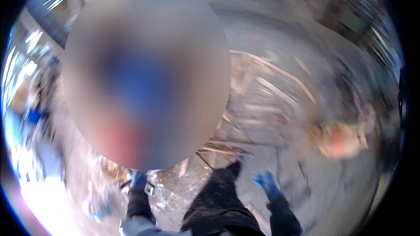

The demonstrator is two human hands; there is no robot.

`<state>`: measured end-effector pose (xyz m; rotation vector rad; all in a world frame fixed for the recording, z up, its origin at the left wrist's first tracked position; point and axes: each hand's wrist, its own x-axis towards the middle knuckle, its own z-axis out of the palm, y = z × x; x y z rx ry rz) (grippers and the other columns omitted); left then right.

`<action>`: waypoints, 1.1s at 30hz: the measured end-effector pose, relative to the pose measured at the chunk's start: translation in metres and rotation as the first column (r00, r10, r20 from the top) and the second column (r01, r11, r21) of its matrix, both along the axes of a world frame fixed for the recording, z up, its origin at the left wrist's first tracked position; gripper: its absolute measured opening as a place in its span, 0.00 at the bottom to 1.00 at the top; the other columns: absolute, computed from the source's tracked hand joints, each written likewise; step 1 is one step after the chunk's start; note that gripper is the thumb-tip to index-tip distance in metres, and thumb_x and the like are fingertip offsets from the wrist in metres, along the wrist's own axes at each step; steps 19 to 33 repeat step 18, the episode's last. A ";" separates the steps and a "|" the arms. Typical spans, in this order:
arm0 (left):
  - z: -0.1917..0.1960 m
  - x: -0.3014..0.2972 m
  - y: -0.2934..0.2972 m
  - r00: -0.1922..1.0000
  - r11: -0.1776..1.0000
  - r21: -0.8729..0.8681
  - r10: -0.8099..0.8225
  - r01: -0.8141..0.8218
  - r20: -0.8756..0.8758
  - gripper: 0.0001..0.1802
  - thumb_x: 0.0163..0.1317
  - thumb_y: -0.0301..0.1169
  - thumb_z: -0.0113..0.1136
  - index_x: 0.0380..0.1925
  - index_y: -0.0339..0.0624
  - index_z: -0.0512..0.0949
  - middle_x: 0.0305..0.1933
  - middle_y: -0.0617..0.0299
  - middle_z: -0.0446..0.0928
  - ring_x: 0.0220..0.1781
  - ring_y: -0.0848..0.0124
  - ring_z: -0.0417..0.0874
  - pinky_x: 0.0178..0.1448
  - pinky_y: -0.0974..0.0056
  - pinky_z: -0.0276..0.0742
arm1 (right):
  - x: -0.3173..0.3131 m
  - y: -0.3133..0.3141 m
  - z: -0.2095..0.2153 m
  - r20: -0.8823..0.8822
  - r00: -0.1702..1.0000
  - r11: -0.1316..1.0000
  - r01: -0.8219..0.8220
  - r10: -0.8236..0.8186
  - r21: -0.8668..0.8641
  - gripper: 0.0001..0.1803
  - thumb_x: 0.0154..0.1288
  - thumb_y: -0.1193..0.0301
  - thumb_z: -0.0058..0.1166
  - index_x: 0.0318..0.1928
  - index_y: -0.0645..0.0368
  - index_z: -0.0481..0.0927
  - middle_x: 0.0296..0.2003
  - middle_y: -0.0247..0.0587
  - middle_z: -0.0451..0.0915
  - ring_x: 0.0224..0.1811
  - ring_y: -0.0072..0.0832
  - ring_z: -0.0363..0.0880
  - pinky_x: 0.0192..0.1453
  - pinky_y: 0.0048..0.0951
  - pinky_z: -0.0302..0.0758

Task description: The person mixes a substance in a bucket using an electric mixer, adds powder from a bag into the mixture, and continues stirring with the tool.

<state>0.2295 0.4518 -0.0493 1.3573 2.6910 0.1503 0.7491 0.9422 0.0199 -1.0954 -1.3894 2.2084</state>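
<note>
Everything here is smeared by motion, so I read it cautiously. My left hand [139, 179], in a blue glove with a dark sleeve below it, sits low in the view just beside a small pale, boxy object [150, 188]; I cannot tell whether the grip is closed on it or merely touching. My right hand [265, 181], also blue-gloved, hangs apart over the grey floor [280, 30], and its grip is too blurred to call open or shut. Between the two hands lies a dark, bulky mass [218, 201], possibly fabric or clothing. Long pale strips, perhaps timber [280, 89], lie further out on the floor. I judge this a moment of moving or repositioning rather than handling; the next move calls for a steadier view before either hand commits.
</note>
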 end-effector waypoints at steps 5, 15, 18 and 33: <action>-0.016 0.033 0.205 0.544 0.617 0.217 0.409 -0.756 0.732 0.17 0.65 0.34 0.51 0.53 0.43 0.73 0.43 0.58 0.75 0.45 0.64 0.75 0.54 0.59 0.72 | 0.070 0.107 0.024 0.358 0.911 0.933 0.294 -0.207 -0.209 0.13 0.72 0.61 0.47 0.39 0.57 0.77 0.31 0.35 0.78 0.30 0.24 0.78 0.40 0.27 0.78; -0.043 0.210 0.507 -0.032 0.603 -0.104 0.129 -0.791 0.991 0.26 0.68 0.36 0.55 0.63 0.39 0.66 0.46 0.66 0.77 0.43 0.76 0.78 0.44 0.68 0.75 | 0.099 0.358 -0.045 0.627 0.778 0.935 0.253 -0.044 -0.247 0.10 0.69 0.63 0.50 0.38 0.56 0.77 0.30 0.39 0.79 0.28 0.31 0.79 0.33 0.36 0.80; -0.054 0.213 0.517 -0.235 0.253 -0.254 0.105 -0.934 0.966 0.18 0.66 0.40 0.56 0.51 0.42 0.77 0.31 0.68 0.75 0.28 0.79 0.70 0.31 0.71 0.68 | 0.086 0.465 -0.110 0.575 0.815 0.949 0.116 0.077 -0.293 0.09 0.68 0.64 0.52 0.38 0.55 0.77 0.30 0.40 0.79 0.28 0.33 0.79 0.31 0.39 0.81; -0.054 0.213 0.517 -0.235 0.253 -0.254 0.105 -0.934 0.966 0.18 0.66 0.40 0.56 0.51 0.42 0.77 0.31 0.68 0.75 0.28 0.79 0.70 0.31 0.71 0.68 | 0.086 0.465 -0.110 0.575 0.815 0.949 0.116 0.077 -0.293 0.09 0.68 0.64 0.52 0.38 0.55 0.77 0.30 0.40 0.79 0.28 0.33 0.79 0.31 0.39 0.81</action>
